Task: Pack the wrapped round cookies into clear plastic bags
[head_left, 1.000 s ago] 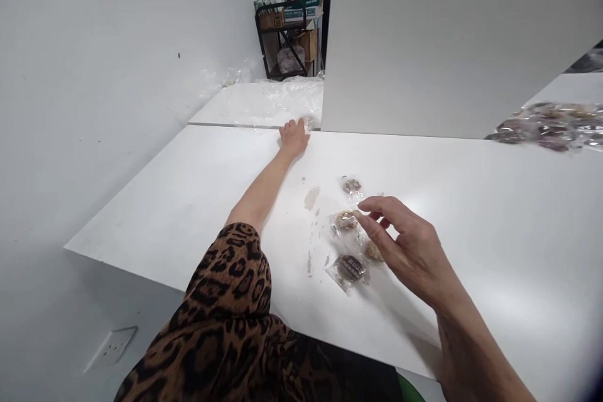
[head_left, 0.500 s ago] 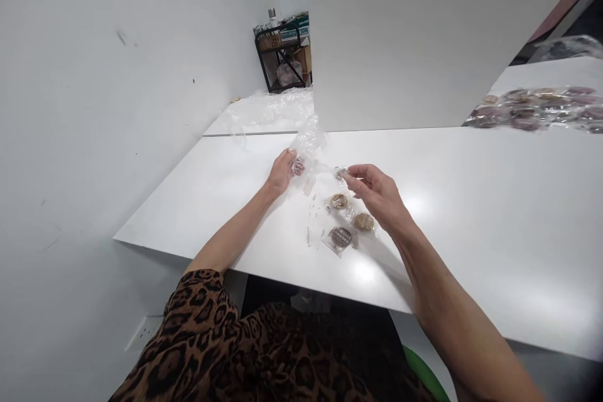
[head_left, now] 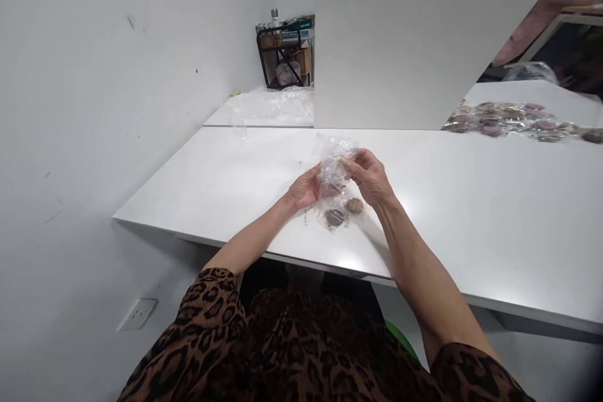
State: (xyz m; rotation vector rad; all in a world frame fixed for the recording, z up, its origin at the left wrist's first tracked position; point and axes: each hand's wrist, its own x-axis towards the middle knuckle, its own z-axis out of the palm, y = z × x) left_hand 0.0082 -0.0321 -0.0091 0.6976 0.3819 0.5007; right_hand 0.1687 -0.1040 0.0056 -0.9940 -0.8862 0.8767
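Observation:
A crinkled clear plastic bag (head_left: 335,160) is held up between my hands just over the white table. My left hand (head_left: 306,190) is closed around the bag's left side, low down. At the upper right, my right hand (head_left: 370,176) pinches the bag with thumb and fingers; whether a small wrapped piece is also in that pinch, I cannot tell. Something reddish-brown shows through the lower part of the bag. Just below lie a tan round wrapped cake (head_left: 355,205) and a dark round wrapped cake (head_left: 335,218) with pale print, close together.
A grey-white partition (head_left: 381,44) rises behind the table (head_left: 452,220). Past it on the right lie several wrapped cakes (head_left: 513,119), near another person's arm (head_left: 532,22). Loose clear plastic (head_left: 282,100) and a black shelf rack (head_left: 282,56) are at the back left.
The bag and my left hand have moved right and nearer to me. My right hand, earlier pinching a small wrapped piece apart from the bag, is now on the bag. The view has shifted slightly.

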